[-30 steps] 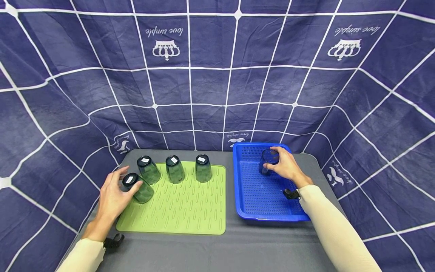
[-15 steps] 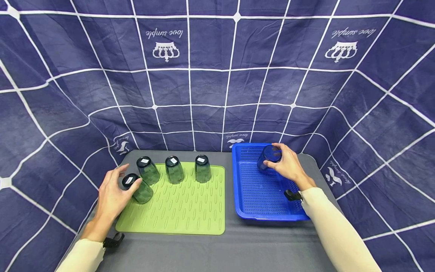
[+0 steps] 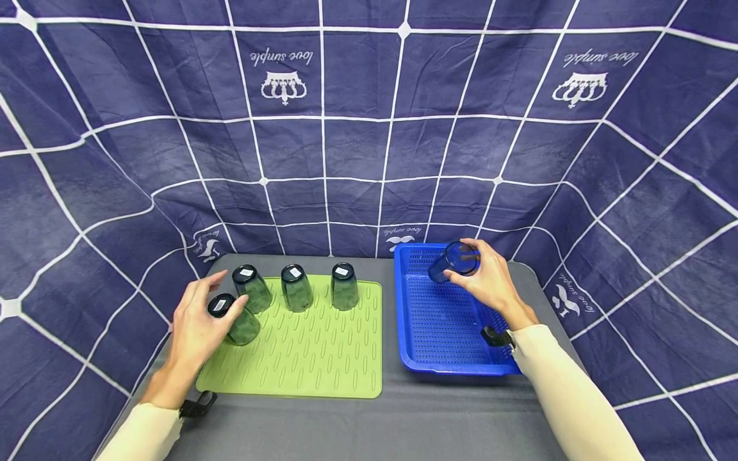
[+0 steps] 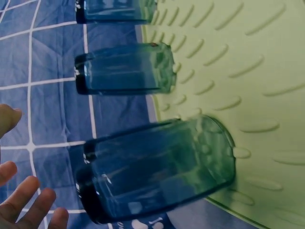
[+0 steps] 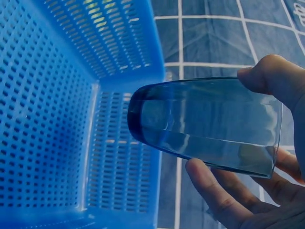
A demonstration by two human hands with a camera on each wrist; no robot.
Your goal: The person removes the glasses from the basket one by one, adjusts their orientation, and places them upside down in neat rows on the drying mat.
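Observation:
My right hand (image 3: 489, 278) grips a blue-tinted drinking glass (image 3: 442, 266) by its rim end, thumb on one side and fingers on the other. The glass is tilted, mouth up, over the back of the blue basket (image 3: 406, 333); in the right wrist view its base (image 5: 136, 114) points toward the basket wall. My left hand (image 3: 196, 323) is beside an upside-down glass (image 3: 245, 330) at the left of the green mat (image 3: 311, 365). In the left wrist view its fingers (image 4: 28, 191) are spread, apart from the glasses there.
Three more upside-down glasses stand in a row along the mat's back edge: left (image 3: 256, 294), middle (image 3: 298, 294) and right (image 3: 344, 294). White labels show on their bases. A checked blue cloth (image 3: 357, 147) walls the grey table (image 3: 323, 429) at the back and sides.
My right hand has lifted the glass and tipped it, its mouth now more toward me and its base swung left. The left hand's fingers have shifted slightly up; its glass has stayed put.

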